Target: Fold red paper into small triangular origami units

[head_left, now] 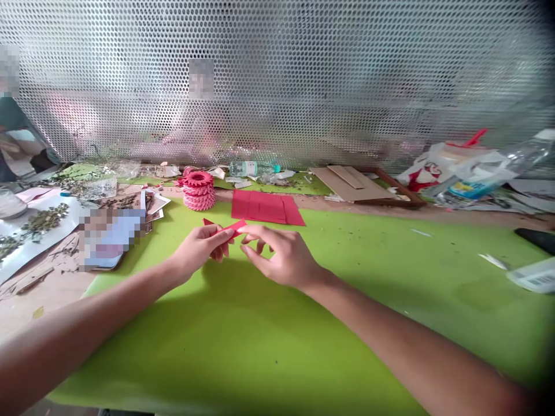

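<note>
While left grip (199, 248) and right grip (281, 257) pinch red paper (228, 226), a bottle (249, 169) lies beyond.

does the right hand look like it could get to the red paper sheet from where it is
Probably yes. The right hand is just in front of the red paper sheet, with only the green mat between them. Its fingers are at the end of the red paper strip held by the left hand, but nothing blocks the way.
</note>
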{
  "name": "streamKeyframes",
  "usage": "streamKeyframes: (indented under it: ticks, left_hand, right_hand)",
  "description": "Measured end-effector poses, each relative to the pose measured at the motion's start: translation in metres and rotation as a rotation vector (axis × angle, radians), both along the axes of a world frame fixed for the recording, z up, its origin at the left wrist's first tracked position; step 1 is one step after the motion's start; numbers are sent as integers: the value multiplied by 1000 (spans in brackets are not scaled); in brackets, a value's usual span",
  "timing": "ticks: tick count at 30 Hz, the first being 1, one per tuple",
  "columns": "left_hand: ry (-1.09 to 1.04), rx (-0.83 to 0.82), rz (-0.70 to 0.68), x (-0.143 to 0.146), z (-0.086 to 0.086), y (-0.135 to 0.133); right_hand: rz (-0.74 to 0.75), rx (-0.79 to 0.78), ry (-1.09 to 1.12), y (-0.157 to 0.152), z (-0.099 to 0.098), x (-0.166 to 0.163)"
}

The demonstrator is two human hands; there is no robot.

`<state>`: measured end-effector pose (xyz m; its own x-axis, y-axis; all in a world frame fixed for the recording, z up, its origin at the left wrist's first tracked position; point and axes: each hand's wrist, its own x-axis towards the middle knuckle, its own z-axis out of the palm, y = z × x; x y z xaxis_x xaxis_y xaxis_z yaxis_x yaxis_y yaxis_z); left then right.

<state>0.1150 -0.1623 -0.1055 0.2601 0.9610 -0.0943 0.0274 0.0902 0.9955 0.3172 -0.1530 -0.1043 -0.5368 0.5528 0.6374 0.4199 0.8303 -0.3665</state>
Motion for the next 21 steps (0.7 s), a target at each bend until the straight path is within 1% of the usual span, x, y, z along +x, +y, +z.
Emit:
streamKeyframes:
  ticks: [3,5,6,8,10,11,13,15,17,21]
  left_hand:
    - [-13,-36,-98,3,2,-8]
    - [30,-32,-176,2,4,-11]
    - [70,-3,-195,1,5,-11]
    - [175,118,-161,-3,6,-10]
    - [268,286,-91,-8,6,-7]
    - [298,361,-78,-10,6,-5]
    - [326,471,-126,-13,5,-1]
    - [349,544,-201,-15,2,2]
    - [383,588,-235,-16,0,4]
    - [419,596,-177,-17,-3,8]
  right_hand:
    - [1,190,-67,-3,-3,-2]
    - [-1,250,-45,-1,-2,-1]
    - [10,261,-31,0,-1,0]
    - [49,243,-17,1,2,2]
    - [112,202,-37,1,3,2]
    - [148,185,-59,1,3,2]
    - [210,160,-119,-1,3,1]
    - [243,145,-170,-2,3,0]
    - [247,129,-197,-3,2,0]
    - [237,90,-180,-2,2,2]
